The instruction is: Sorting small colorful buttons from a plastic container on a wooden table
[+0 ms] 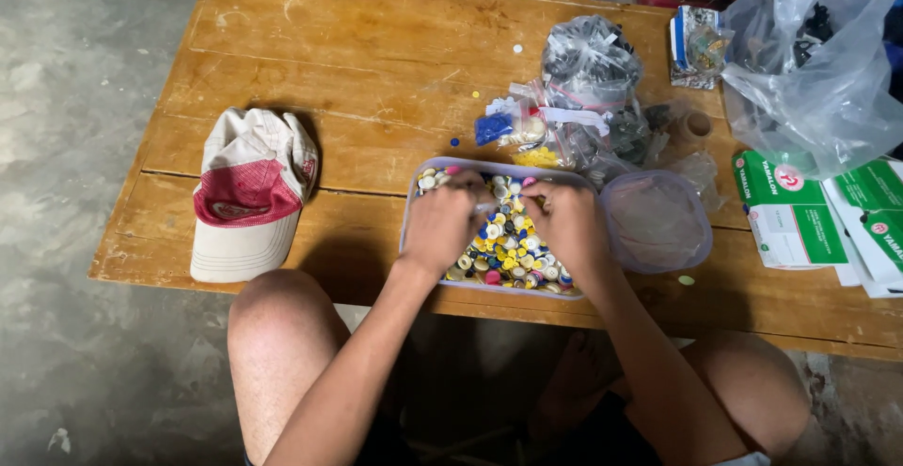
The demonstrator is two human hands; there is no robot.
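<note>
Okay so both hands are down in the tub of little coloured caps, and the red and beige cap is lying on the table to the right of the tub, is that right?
Not quite. The head view shows both the left hand and right hand in the tub of coloured caps, but the red and beige cap lies on the table to the tub's left, not its right.

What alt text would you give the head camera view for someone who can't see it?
Both hands, left hand and right hand, dig into a clear tray of small colourful buttons on a low wooden table. A cap lies to the left, plastic bags behind.
</note>
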